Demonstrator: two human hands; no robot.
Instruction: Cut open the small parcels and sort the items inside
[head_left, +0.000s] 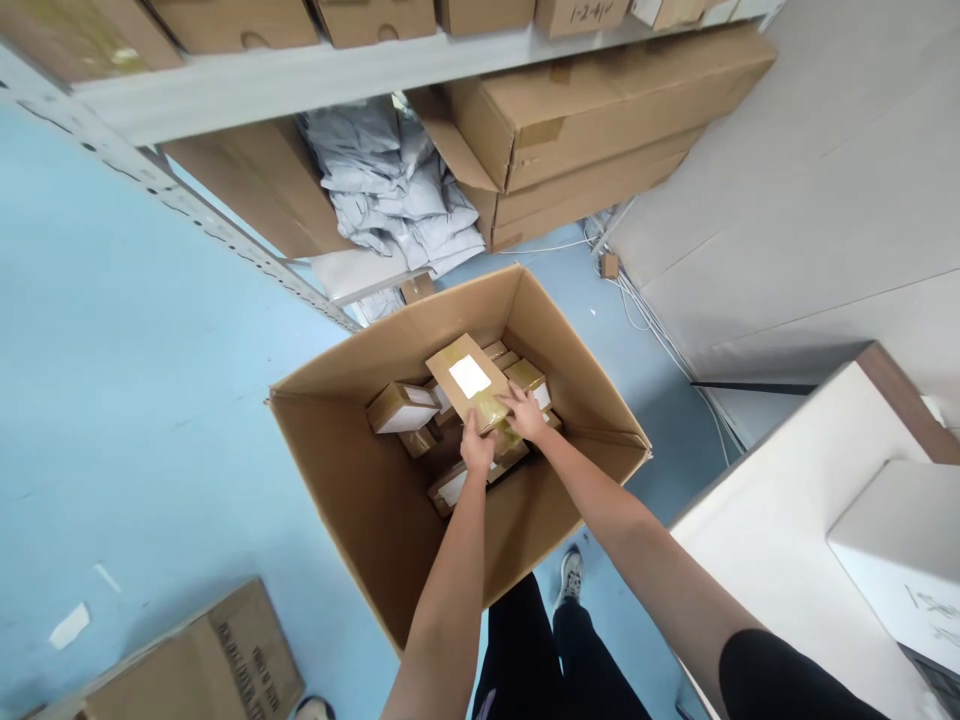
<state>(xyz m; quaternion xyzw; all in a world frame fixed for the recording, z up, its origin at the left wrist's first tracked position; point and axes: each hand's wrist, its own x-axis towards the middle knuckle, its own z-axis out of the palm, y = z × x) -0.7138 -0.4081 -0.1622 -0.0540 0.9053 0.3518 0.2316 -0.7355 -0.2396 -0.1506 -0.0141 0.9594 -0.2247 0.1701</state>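
A big open cardboard carton [360,480] stands on the blue floor, with several small taped parcels at its bottom. Both my arms reach down into it. My left hand [477,447] and my right hand [523,412] are closed on the near edge of a small brown parcel with a white label [469,380], which sits tilted above the others. Another small labelled parcel [403,407] lies to the left of it.
A metal shelf unit [247,85] stands behind the carton, with flat cardboard boxes [592,110] and grey plastic mailer bags [397,190] underneath. A white table [810,510] with a white box is at the right. Another carton [210,660] lies at the lower left.
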